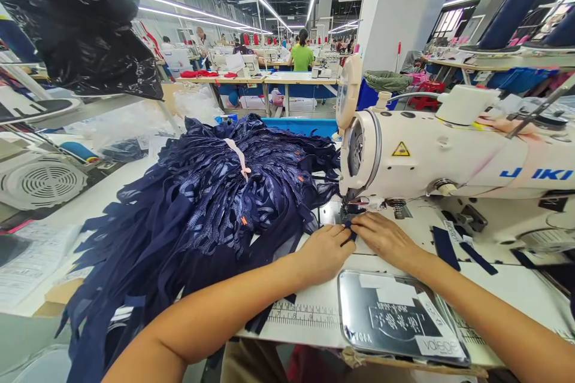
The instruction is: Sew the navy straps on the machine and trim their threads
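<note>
My left hand [326, 251] and my right hand [384, 236] meet just in front of the needle area [348, 210] of a white sewing machine [431, 155]. Both pinch a small navy fabric piece [349, 228] that lies flat on the machine bed. The left fingers curl closed on its left end; the right fingers press its right end. A big heap of navy lace strips [211, 203], tied with a pale band [238, 158], lies to the left of my left hand.
A metal plate [395, 317] with printed markings sits in the table in front of me beside a ruler scale [305, 314]. Loose navy strips [449, 245] lie right of the needle. A fan-like grille [42, 182] and black plastic bag [85, 24] are at left. Other workers sit far behind.
</note>
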`<state>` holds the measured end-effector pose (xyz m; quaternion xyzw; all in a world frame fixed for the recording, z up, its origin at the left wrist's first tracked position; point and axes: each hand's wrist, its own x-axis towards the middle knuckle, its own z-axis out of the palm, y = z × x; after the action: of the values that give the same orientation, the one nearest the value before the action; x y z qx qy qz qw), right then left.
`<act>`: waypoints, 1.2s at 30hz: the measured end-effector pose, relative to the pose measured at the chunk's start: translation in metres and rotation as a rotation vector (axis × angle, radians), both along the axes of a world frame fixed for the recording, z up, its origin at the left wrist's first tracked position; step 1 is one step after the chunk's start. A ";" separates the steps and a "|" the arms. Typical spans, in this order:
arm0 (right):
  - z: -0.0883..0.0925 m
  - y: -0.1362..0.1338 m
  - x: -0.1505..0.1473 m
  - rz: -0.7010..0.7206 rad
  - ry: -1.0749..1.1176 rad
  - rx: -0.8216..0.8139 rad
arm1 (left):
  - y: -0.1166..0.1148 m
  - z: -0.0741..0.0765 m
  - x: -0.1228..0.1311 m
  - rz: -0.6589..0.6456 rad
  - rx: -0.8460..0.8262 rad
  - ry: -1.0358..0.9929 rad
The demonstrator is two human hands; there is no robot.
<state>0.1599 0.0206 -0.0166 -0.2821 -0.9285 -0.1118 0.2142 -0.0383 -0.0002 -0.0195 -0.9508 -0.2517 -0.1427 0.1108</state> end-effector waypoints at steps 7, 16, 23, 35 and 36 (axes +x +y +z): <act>-0.012 0.010 0.012 -0.049 -0.099 0.088 | 0.001 0.003 0.009 0.090 -0.005 0.042; -0.016 0.018 0.016 -0.089 -0.128 0.108 | 0.005 0.008 0.018 0.152 -0.038 0.098; -0.019 0.018 0.017 -0.168 -0.130 0.043 | 0.007 0.006 0.021 0.147 -0.046 0.059; -0.004 0.017 0.010 -0.204 -0.184 0.084 | 0.015 0.006 0.026 0.169 0.040 0.087; -0.003 0.017 0.009 -0.208 -0.187 0.086 | 0.015 0.006 0.027 0.171 0.045 0.087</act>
<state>0.1688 0.0375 -0.0193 -0.3558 -0.9044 -0.1988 0.1261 -0.0117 0.0148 -0.0132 -0.9284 -0.3236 -0.0969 0.1549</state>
